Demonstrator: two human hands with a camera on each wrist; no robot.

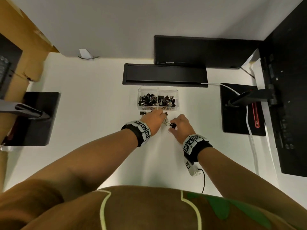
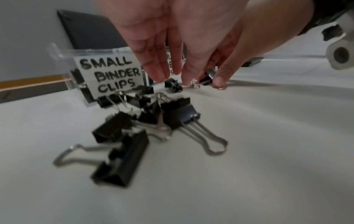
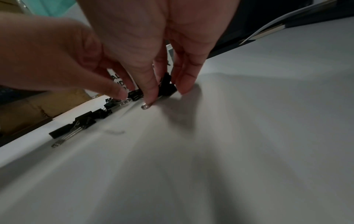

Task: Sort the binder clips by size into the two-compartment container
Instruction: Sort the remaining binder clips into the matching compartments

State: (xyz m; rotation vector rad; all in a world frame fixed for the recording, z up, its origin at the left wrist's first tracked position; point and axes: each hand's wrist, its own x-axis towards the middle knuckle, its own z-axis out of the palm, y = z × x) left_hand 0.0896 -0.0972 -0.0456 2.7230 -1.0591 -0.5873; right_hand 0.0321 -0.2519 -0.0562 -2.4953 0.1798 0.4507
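A clear two-compartment container (image 1: 176, 94) stands on the white desk, labelled small on the left and medium on the right, with black binder clips in both halves. My right hand (image 1: 174, 128) pinches a black binder clip (image 3: 167, 87) between thumb and fingers, low on the desk just in front of the container. My left hand (image 1: 162, 116) reaches down beside it with straight fingers (image 2: 159, 75); one fingertip touches the wire handles of a small clip (image 2: 172, 85). Several loose clips (image 2: 153, 121) lie in a pile left of the hands.
A black tray (image 1: 164, 74) and a black box (image 1: 199, 50) lie behind the container. Monitor bases stand at the left (image 1: 38, 118) and right (image 1: 240, 108). A white cable (image 1: 249, 130) runs along the right side. Cardboard boxes (image 1: 21, 47) sit at the far left.
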